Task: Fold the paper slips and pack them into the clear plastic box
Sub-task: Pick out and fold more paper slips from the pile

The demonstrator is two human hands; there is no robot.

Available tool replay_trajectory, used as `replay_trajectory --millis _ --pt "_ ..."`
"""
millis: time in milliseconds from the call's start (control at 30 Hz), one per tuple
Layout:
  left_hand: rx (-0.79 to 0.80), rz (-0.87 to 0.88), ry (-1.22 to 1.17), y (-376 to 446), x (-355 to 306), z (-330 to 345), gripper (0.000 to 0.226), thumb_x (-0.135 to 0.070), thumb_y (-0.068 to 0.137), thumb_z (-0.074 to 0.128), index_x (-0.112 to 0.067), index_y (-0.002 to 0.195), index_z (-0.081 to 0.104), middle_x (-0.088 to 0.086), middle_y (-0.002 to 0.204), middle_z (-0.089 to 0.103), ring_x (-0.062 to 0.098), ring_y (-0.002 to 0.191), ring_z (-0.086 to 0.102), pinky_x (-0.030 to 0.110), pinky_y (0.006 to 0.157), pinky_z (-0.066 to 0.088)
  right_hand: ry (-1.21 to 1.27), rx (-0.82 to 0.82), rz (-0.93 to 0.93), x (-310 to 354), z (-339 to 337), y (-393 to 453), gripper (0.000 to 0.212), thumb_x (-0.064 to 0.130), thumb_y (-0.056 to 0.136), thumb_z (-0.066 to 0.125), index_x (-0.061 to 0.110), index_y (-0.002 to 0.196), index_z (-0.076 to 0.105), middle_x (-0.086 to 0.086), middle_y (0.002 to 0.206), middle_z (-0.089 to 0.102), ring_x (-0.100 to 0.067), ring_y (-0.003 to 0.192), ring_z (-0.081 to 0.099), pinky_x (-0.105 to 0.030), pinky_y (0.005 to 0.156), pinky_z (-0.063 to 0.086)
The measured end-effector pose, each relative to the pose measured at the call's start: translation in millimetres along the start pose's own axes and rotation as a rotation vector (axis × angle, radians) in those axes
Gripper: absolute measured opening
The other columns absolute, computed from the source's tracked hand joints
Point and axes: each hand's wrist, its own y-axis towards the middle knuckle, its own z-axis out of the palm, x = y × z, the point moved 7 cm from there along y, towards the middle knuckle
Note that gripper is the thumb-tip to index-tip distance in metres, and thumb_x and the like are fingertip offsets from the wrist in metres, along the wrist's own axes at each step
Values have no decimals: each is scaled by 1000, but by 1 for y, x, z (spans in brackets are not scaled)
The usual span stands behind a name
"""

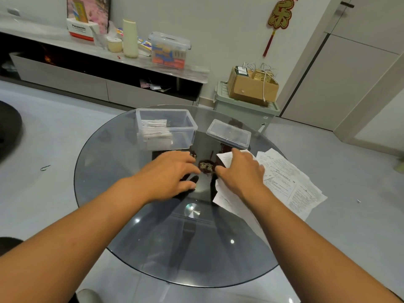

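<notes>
Round smoked-glass table [153, 248] across the middle and lower frame, serving as the work surface. Two bare forearms reaching in from the bottom corners. Loose spread of printed paper slips [290, 182] at right of centre, fanned toward the table's edge, probably the stock still to be folded; print too small to read. Clear plastic box [185, 127] at upper centre, open, with a stack of folded slips [155, 133] standing against its left end, seemingly packed from one side so the remainder stays free. Its lid [228, 134] just to the right, set aside flat on the glass, apart from the box. Left hand [172, 173] at centre, fingers spread and relaxed, holding nothing, hovering over or resting on the glass, likely waiting to help crease. Right hand [242, 171] just right of it, fingers curled onto one slip [227, 158] at the near end of the spread, apparently picking it up; exact pinch hidden beneath the hand. On the shelf at upper left, a white and red carton [79, 30] marked "Panasonic". On the wall at upper right, a red and gold hanging ornament [281, 16] bearing a Chinese character.
</notes>
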Motion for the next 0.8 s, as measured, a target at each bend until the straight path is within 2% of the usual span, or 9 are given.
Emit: replay_trajectory --millis 67,133,233,367,467,600,700,767,800 --pt "-27 42 94 2 2 3 29 -35 98 61 -30 125 69 -5 121 63 18 116 56 34 98 43 -28 111 94 -18 7 4 52 52 89 60 20 129 52 -10 134 56 -37 121 53 -52 105 40" --pt "-70 21 144 1 9 -2 31 -18 95 65 -29 124 70 -4 112 67 22 109 59 36 93 45 -43 102 87 -22 7 5 39 45 93 56 17 120 56 -10 125 60 -37 115 56 -50 100 44" --pt "-85 -58 126 0 22 -6 50 -2 92 64 -26 136 62 0 127 67 25 125 55 39 107 40 -48 12 23 -23 2 6 17 27 96 52 15 90 63 -8 98 69 -34 89 63 -45 86 53" --pt "-96 -92 147 -1 21 -1 63 -9 98 59 -29 154 38 -2 152 50 22 149 32 40 125 14 44 -110 -77 -21 -7 -2 28 21 104 47 20 91 73 -2 84 70 -28 77 62 -39 77 53" --pt "-120 -69 66 1 4 -6 73 -35 99 61 -28 159 21 -4 161 34 16 154 18 36 126 5 154 -148 -304 1 -11 -26 26 22 104 50 20 93 73 0 83 71 -26 81 60 -42 97 44" --pt "-35 -105 -200 -1 -9 -10 91 -40 88 74 -38 158 17 -10 163 28 10 151 21 37 121 25 140 50 -635 20 4 -61 18 24 103 54 25 105 72 9 100 72 -11 96 60 -30 116 30" --pt "62 -90 -194 -4 -7 -1 49 -41 91 69 -39 137 54 -17 137 56 8 126 49 34 105 44 212 86 -700 12 -2 -70 17 22 102 61 23 112 74 8 106 72 -7 101 51 -11 97 31" --pt "61 -60 -139 -5 -7 0 6 -39 94 64 -35 97 67 -16 97 66 6 94 53 35 94 47 240 100 -637 1 -5 -65 20 23 99 66 26 116 75 10 109 73 -8 102 53 -17 91 41" --pt "46 -61 -118 -5 -7 1 11 -37 96 62 -34 86 65 -15 83 63 7 85 51 34 97 44 236 88 -583 -5 -4 -60 24 25 96 69 30 119 74 10 111 73 -8 103 56 -24 92 47"
